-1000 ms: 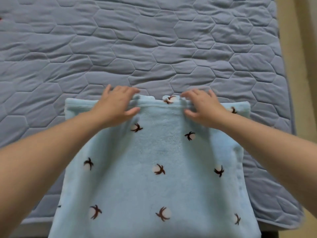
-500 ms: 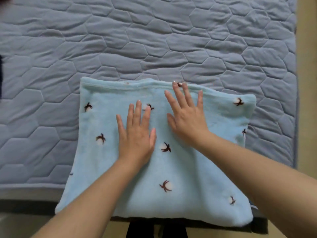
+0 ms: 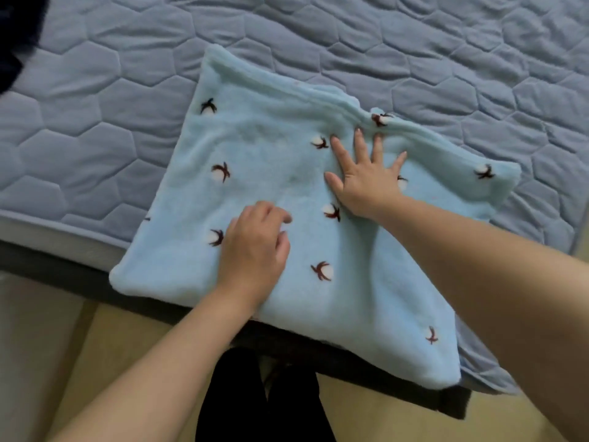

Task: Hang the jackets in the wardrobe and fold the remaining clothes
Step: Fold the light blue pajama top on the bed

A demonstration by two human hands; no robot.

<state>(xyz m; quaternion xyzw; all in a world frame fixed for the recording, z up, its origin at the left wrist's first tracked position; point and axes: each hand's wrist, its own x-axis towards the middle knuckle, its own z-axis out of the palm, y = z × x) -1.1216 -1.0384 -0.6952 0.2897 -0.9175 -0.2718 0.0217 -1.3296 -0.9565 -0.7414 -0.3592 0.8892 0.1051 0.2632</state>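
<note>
A folded light-blue fleece garment (image 3: 264, 145) with small dark-and-white prints lies flat on the bed, its near part hanging over the bed's front edge. My right hand (image 3: 366, 177) presses on it with fingers spread straight, near its far folded edge. My left hand (image 3: 255, 247) rests on the garment's middle with fingers loosely curled, holding nothing.
The grey-blue quilted bed cover (image 3: 318, 36) stretches beyond the garment. A dark piece of clothing (image 3: 16, 43) shows at the top left corner. The bed's dark frame (image 3: 57, 269) runs along the front, with tan floor (image 3: 121, 339) and my dark trouser legs (image 3: 255, 393) below.
Both hands let go of the garment's far edge and flattened on it. Since then my left hand has slid back toward me and curled, while the view tilted.
</note>
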